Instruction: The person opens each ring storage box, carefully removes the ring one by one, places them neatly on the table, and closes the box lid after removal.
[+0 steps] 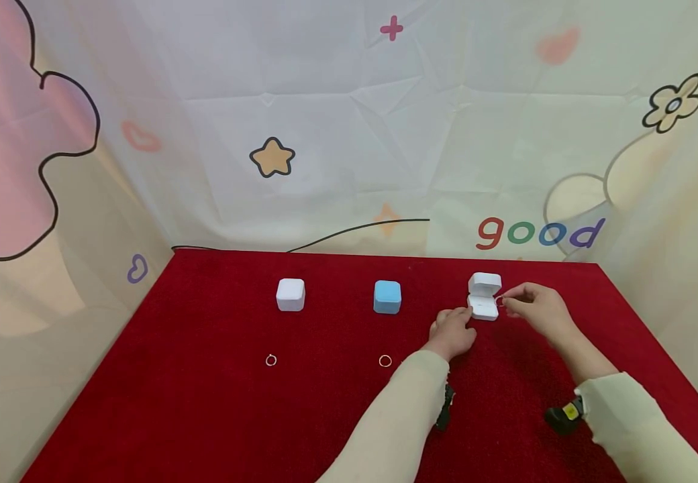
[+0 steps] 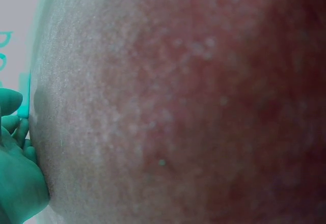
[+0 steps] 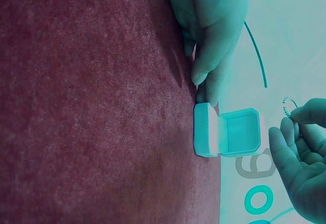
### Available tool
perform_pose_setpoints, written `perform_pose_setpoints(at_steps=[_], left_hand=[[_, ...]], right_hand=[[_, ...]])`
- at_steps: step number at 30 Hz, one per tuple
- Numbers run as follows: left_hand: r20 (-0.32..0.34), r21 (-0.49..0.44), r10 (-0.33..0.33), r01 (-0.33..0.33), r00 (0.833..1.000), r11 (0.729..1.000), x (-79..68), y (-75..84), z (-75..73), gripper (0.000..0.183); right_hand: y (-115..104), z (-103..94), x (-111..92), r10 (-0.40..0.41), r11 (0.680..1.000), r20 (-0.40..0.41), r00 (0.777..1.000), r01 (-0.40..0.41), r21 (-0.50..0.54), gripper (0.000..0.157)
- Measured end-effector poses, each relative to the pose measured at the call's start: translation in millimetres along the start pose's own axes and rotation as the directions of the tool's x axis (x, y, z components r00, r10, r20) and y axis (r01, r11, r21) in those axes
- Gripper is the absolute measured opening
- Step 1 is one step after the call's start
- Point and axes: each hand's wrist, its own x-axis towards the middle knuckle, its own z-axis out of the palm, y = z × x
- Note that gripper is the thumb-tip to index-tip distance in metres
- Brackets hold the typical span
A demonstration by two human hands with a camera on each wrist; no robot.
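Note:
At the right of the table stands a white ring box (image 1: 484,311) with its lid raised. Fingers of my left hand (image 1: 453,333) touch the box's left side; in the right wrist view they look fairly straight. My right hand (image 1: 541,311) pinches a ring (image 3: 286,113) between thumb and finger, just right of the box and apart from it. The ring seems to have small beads or stones along its band. In the left wrist view, the red cloth fills most of the frame, with part of the left hand (image 2: 20,175) at the left edge.
A closed white ring box (image 1: 290,295) and a closed blue ring box (image 1: 387,297) stand to the left. In front of them lie a ring with a small raised part (image 1: 271,360) and a plain-looking ring (image 1: 385,361). Red cloth (image 1: 204,402) covers the table; a printed curtain (image 1: 337,121) hangs behind.

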Motion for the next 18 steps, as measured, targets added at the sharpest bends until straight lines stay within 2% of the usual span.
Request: perform_pose_setpoints(at_steps=[12,18], left_hand=[[-0.01,0.004,0.016,-0.016,1.0,1.0,-8.0,1.4,-3.9,0.05],[0.003,-0.007,0.015,-0.015,1.0,1.0,-2.2,-1.5,-0.8,0.051]], right_hand=[[2,-1.6,-9,0.003,1.0,0.006,1.0,-0.003,0.0,0.031],[3,-1.3,-12,-0.002,1.0,0.01,1.0,0.002,0.0,0.03]])
